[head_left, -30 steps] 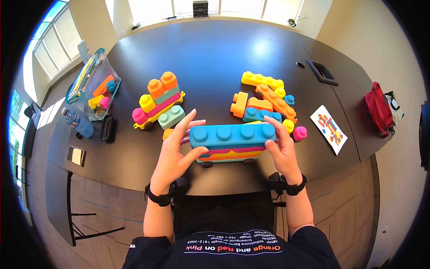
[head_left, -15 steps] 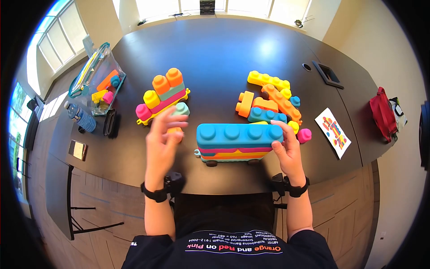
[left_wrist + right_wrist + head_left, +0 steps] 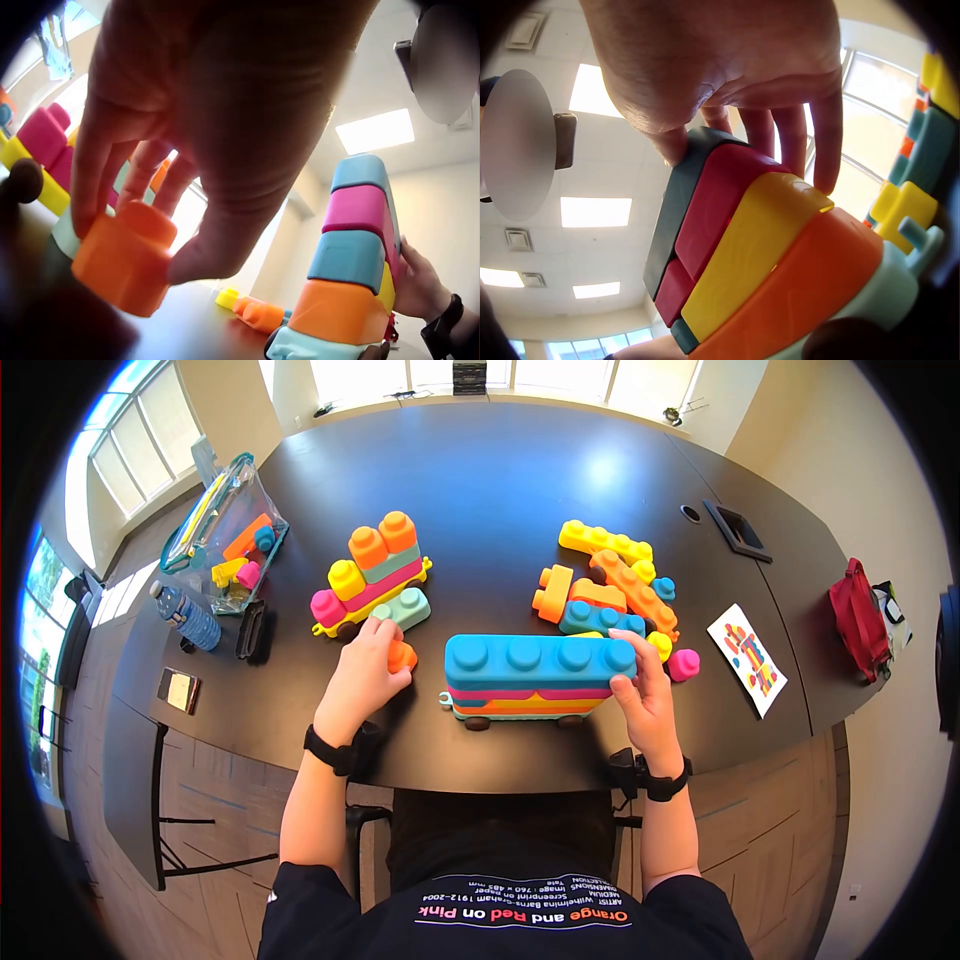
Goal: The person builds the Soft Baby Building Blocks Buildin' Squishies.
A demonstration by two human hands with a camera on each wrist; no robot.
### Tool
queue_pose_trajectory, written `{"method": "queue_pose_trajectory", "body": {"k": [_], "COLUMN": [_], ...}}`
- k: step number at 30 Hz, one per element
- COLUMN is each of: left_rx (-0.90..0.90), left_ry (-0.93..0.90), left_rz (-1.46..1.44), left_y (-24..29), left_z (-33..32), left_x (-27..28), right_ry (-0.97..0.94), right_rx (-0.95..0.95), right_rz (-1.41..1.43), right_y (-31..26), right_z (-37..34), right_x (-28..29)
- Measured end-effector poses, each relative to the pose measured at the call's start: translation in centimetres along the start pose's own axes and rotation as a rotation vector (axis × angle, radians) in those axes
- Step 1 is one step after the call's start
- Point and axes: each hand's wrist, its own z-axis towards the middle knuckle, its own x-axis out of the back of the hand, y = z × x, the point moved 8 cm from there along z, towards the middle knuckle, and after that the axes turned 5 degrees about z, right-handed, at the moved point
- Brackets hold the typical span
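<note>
My left hand (image 3: 362, 668) is left of centre, with thumb and fingers around a small orange block (image 3: 124, 262) low over the table. My right hand (image 3: 652, 712) holds the right end of a wheeled block car (image 3: 530, 678), thumb on the near side and fingers behind. Blue, magenta, yellow and orange blocks (image 3: 780, 285) are stacked on its pale teal base, with a long blue block (image 3: 540, 656) on top. Just beyond my left hand lies a pale green block (image 3: 404, 607). Behind that stands a second block car (image 3: 372, 582) with a yellow base.
Loose blocks (image 3: 625, 585) in several colours lie behind the car, right of centre. A printed picture card (image 3: 748, 658) and a red bag (image 3: 858, 610) are at the right. On the left stand a clear zip bag (image 3: 215, 525) of blocks, a water bottle (image 3: 187, 618) and a dark case (image 3: 252, 632).
My left hand has let go of the car's left end and moved left to the small orange block, now between its thumb and fingers. My right hand has stayed on the car.
</note>
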Motion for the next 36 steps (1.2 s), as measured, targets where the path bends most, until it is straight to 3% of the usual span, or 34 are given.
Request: {"method": "queue_pose_trajectory", "body": {"k": [1,3,6,10,12,13,20,32,34,36], "left_rx": [-0.002,-0.011,-0.292,-0.467,-0.535,-0.477,-0.460,-0.612,-0.287,-0.202], "left_ry": [0.002,0.239,0.308,0.197,0.098,0.022,0.014,-0.016,0.003,0.011], "left_rz": [0.000,-0.248,-0.735,-0.835,-0.591,-0.626,-0.609,-0.527,-0.752,-0.671], "left_y": [0.5,1.8,6.3,10.4,11.7,11.5,11.0,11.8,10.6,9.8], "left_z": [0.1,0.4,0.6,1.2,1.6,1.6,1.3,0.8,0.3,-0.6], "left_x": [0.4,4.1,8.7,10.4,9.6,9.1,8.1,7.6,6.7,5.8], "right_ry": [0.002,0.011,0.006,-0.010,-0.013,-0.012,-0.007,-0.015,-0.032,-0.048], "right_rx": [-0.014,-0.025,-0.010,-0.026,-0.031,-0.028,-0.003,-0.043,-0.072,-0.097], "right_rz": [0.005,0.007,-0.003,0.012,0.015,0.010,-0.018,-0.005,-0.032,-0.055], "right_y": [0.0,0.0,-0.1,0.4,0.4,0.3,0.2,-0.1,-0.4,-1.0], "right_z": [0.0,0.1,0.0,-0.1,0.0,0.0,0.0,0.0,0.0,0.1], "right_x": [0.0,0.0,-0.1,-0.1,-0.1,-0.1,-0.1,0.1,0.5,0.8]}}
